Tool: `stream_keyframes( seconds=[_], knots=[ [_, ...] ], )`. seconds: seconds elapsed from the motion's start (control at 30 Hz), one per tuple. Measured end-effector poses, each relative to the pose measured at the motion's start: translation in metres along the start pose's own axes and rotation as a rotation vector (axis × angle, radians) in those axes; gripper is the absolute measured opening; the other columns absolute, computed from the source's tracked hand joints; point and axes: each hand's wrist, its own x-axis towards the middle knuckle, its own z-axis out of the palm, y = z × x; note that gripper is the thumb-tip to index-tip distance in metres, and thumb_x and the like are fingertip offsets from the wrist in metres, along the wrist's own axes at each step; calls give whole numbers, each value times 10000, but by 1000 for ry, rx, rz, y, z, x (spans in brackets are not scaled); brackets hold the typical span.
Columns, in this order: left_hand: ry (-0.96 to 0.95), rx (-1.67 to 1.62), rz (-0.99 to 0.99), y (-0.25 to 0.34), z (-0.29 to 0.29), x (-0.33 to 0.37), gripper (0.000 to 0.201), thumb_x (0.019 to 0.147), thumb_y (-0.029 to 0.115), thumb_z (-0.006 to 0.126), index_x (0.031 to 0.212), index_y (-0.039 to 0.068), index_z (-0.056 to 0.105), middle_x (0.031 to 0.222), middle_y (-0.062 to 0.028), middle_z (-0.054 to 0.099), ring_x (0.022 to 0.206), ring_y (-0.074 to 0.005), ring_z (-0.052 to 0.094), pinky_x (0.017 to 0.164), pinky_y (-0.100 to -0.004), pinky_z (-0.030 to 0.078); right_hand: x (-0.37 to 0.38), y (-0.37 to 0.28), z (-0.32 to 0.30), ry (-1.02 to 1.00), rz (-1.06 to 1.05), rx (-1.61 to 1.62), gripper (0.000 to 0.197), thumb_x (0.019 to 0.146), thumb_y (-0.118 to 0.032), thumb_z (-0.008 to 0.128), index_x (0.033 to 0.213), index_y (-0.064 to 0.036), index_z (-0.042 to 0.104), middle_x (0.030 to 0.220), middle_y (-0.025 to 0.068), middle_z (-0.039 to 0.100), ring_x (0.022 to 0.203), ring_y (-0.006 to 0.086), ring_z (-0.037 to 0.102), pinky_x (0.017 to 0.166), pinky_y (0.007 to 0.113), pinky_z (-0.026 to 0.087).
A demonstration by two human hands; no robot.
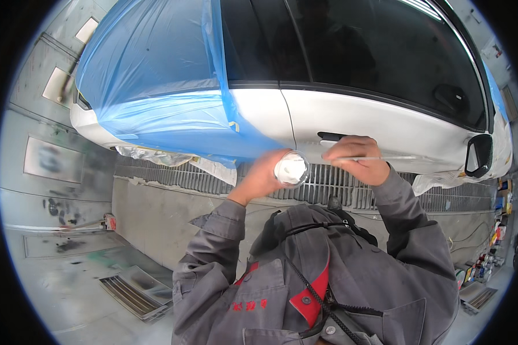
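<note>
My left hand [263, 177] is wrapped round a clear cup [292, 169] with white, paint-like stuff in it. The cup is in front of the white car's lower door, its open top facing up. To the right of the cup, my right hand [364, 164] pinches a thin, light stick [400, 157]. The stick lies nearly level and sticks out past the hand to the right; its left end is near my fingertips, apart from the cup. Just behind the right hand is the black door handle [331, 137] of the white car [380, 123].
Blue plastic film [155, 63] covers the car's left part. A side mirror [479, 155] juts out at the right. Below the car runs a floor grating [360, 194]. Several bottles and cans [484, 261] stand along the right wall, and a booth wall [52, 190] rises at the left.
</note>
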Motion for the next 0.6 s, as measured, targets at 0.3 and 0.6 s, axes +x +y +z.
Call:
stream_keyframes(
  seconds=[0.3,0.6],
  knots=[
    [371,177,-270,-2,44,19,617,712,175,925,1263,100,656,1194,-133,713,1110,-341,684,958,-440,540,-26,92,96,797,819,878,253,1028,-197,657,1180,0,703,857,80,707,655,135,652,657,358,633],
    [371,-463,-478,-75,133,27,811,736,222,960,1398,15,538,1249,-134,694,1151,-236,671,997,-378,541,36,127,57,407,839,291,360,1013,-293,658,1088,59,656,862,140,702,684,200,708,564,359,606]
  ],
)
